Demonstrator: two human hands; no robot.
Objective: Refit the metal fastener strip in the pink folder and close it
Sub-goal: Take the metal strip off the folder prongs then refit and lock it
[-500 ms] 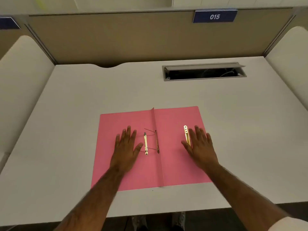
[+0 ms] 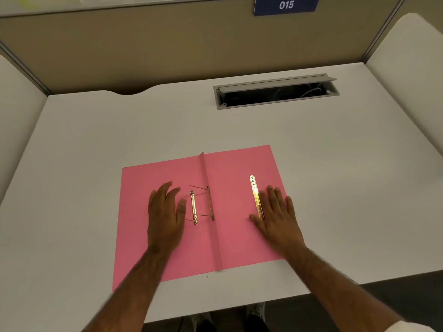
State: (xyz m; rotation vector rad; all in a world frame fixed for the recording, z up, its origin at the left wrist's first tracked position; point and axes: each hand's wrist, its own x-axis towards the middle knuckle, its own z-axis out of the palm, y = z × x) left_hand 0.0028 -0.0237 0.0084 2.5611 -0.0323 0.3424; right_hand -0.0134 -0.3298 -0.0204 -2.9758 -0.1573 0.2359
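Note:
The pink folder (image 2: 230, 236) lies open and flat on the white desk, spine crease running away from me. A brass fastener bar (image 2: 193, 207) with two thin prongs sits just left of the crease. A loose brass fastener strip (image 2: 255, 195) lies on the right flap. My left hand (image 2: 165, 216) rests on the left flap, fingers apart, thumb close to the fastener bar. My right hand (image 2: 275, 216) lies flat on the right flap, index finger alongside the loose strip and touching its lower end. Neither hand grips anything.
A grey cable tray slot (image 2: 275, 92) with its lid raised is set into the white desk (image 2: 96, 140) at the back right. Beige partition walls enclose the desk on three sides. A blue sign reading 015 (image 2: 286, 6) hangs above.
The view has tilted and come closer. My left hand has lifted slightly and looks blurred. My right hand stays beside the loose strip.

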